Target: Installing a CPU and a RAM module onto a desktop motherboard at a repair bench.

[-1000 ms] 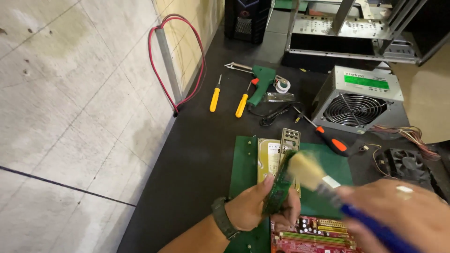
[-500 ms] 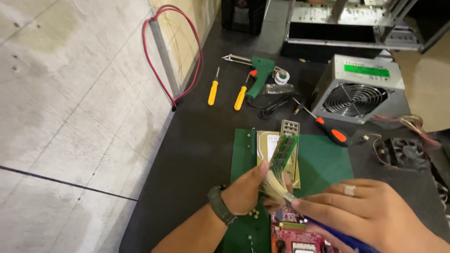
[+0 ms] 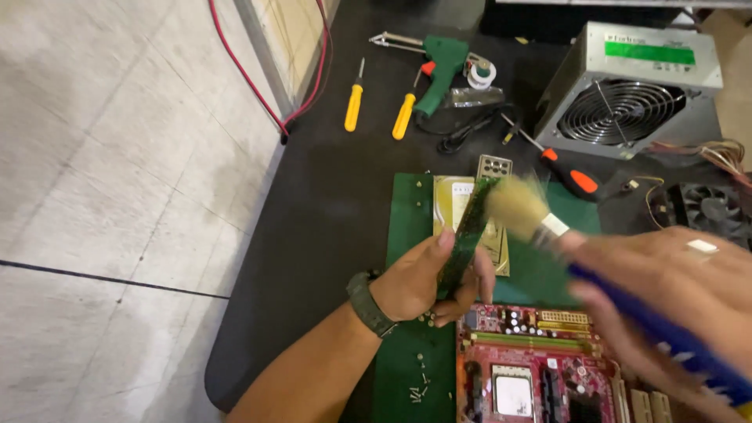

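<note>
Left hand (image 3: 419, 280) around slim green memory stick (image 3: 468, 235), seemingly bristle-brushed.

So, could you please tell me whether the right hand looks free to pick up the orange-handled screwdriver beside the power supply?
Probably not as things stand: the right hand is closed around a blue-handled brush. The orange-handled screwdriver itself lies uncovered on the dark table, just beyond the brush head.
</note>
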